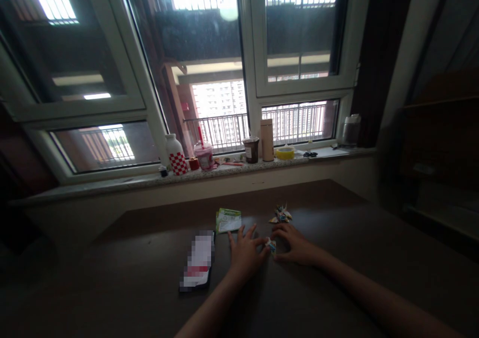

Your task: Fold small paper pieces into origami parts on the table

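Just above the dark table (149, 258), a small folded piece of patterned paper (271, 247) sits between my two hands. Thumb and index finger of my left hand (247, 251) pinch its left side, while the other fingers spread out over the tabletop. On the right side, my right hand (297, 246) curves round the paper, index finger at its far edge and thumb at its near edge. Beyond my right hand lies a small cluster of folded paper shapes (281, 214) with pointed tips, like paper cranes. The paper's fold details are too small to make out.
Left of my left hand lies a phone (197, 260) with a blurred screen. Green-and-white packets (229, 220) lie beyond my left fingers. Along the windowsill stand a checkered bottle (177, 154), drink cups (250, 149), a tan flask (267, 139), yellow tape (285, 153) and scissors (310, 154).
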Tool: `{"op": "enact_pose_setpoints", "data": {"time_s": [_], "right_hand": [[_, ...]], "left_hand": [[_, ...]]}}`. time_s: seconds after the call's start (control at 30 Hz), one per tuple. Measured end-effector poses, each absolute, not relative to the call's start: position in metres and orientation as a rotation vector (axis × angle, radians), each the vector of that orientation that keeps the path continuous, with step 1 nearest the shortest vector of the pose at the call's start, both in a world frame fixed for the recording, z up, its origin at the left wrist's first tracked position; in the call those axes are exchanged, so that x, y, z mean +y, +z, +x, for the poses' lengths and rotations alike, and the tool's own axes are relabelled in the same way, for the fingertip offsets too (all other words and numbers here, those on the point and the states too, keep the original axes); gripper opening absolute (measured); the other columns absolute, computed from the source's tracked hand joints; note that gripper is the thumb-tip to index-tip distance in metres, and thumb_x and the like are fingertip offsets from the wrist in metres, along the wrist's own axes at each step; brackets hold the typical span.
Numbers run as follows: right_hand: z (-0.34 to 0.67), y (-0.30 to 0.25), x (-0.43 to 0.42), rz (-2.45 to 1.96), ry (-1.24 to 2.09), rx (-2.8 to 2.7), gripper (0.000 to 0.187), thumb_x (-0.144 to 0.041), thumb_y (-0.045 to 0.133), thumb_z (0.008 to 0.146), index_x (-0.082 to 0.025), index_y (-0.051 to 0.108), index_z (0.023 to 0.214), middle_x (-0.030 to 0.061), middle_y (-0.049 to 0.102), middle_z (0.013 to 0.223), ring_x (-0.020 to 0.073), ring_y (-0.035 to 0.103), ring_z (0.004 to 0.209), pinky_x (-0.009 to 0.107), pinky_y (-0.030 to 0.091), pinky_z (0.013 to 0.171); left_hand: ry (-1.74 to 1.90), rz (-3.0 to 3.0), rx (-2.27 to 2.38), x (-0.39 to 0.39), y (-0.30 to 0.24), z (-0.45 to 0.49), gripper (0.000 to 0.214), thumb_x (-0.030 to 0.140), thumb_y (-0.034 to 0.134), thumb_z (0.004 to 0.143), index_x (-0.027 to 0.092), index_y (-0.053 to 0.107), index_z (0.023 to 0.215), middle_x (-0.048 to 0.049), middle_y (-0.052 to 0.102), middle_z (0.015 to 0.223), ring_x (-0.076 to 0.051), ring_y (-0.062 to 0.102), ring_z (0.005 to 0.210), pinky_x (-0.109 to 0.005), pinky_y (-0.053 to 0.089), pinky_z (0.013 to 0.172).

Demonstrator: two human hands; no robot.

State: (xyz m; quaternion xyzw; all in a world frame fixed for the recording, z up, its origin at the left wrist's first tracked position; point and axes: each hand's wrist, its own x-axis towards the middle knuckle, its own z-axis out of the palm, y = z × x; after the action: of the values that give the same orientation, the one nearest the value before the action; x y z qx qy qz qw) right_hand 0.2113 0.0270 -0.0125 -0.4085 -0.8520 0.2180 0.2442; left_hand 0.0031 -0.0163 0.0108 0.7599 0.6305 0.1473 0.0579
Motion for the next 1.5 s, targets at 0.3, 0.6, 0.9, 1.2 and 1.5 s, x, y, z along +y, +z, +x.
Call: {"op": "enact_pose_setpoints", "data": {"time_s": [0.3, 0.6, 0.9, 1.2, 1.5], "right_hand": [[0.202, -0.025, 0.039, -1.121, 0.573, -2.124, 0.023, -0.041, 0.060, 0.087, -0.021, 0.073, 0.087, 0.0098, 0.064, 0.118, 0.0255, 0.054, 0.118, 0.043, 0.039, 0.106], [0.190, -0.022, 0.039, -1.289, 0.461, -2.095, 0.010, -0.032, 0.069, 0.080, -0.023, 0.072, 0.085, 0.0088, 0.063, 0.117, 0.0265, 0.053, 0.116, 0.043, 0.038, 0.101], [0.188, -0.023, 0.039, -1.309, 0.438, -2.079, 0.011, -0.033, 0.071, 0.079, -0.024, 0.072, 0.085, 0.0077, 0.062, 0.116, 0.0260, 0.053, 0.114, 0.043, 0.039, 0.100], [0.190, -0.023, 0.041, -1.330, 0.506, -2.085, 0.008, -0.024, 0.069, 0.078, -0.024, 0.074, 0.085, 0.0081, 0.063, 0.118, 0.0272, 0.052, 0.119, 0.045, 0.038, 0.103], [0.195, -0.018, 0.042, -1.303, 0.530, -2.133, 0.012, -0.022, 0.069, 0.078, -0.024, 0.076, 0.086, 0.0087, 0.064, 0.118, 0.0275, 0.053, 0.117, 0.045, 0.038, 0.104]], "left_hand": [[0.509, 2.258, 1.928, -0.008, 0.013, 0.010, 0.028, 0.055, 0.052, 0.086, 0.041, 0.073, 0.098, 0.0057, 0.045, 0.149, -0.034, 0.028, 0.142, -0.071, 0.001, 0.112], [0.583, 2.208, 1.925, -0.001, 0.007, 0.012, 0.020, 0.050, 0.060, 0.083, 0.036, 0.071, 0.092, 0.0071, 0.045, 0.148, -0.034, 0.028, 0.141, -0.075, 0.003, 0.109], [0.577, 2.205, 1.918, 0.001, 0.005, 0.014, 0.018, 0.046, 0.056, 0.086, 0.034, 0.069, 0.093, 0.0080, 0.044, 0.149, -0.034, 0.025, 0.141, -0.076, -0.001, 0.107], [0.449, 2.145, 1.896, 0.003, 0.012, 0.009, 0.020, 0.044, 0.058, 0.084, 0.039, 0.069, 0.099, 0.0097, 0.032, 0.156, -0.036, 0.017, 0.144, -0.077, 0.001, 0.106], [0.382, 2.179, 1.839, 0.004, 0.015, 0.002, 0.022, 0.043, 0.057, 0.085, 0.043, 0.067, 0.104, 0.0103, 0.030, 0.157, -0.037, 0.015, 0.146, -0.077, 0.003, 0.106]]}}
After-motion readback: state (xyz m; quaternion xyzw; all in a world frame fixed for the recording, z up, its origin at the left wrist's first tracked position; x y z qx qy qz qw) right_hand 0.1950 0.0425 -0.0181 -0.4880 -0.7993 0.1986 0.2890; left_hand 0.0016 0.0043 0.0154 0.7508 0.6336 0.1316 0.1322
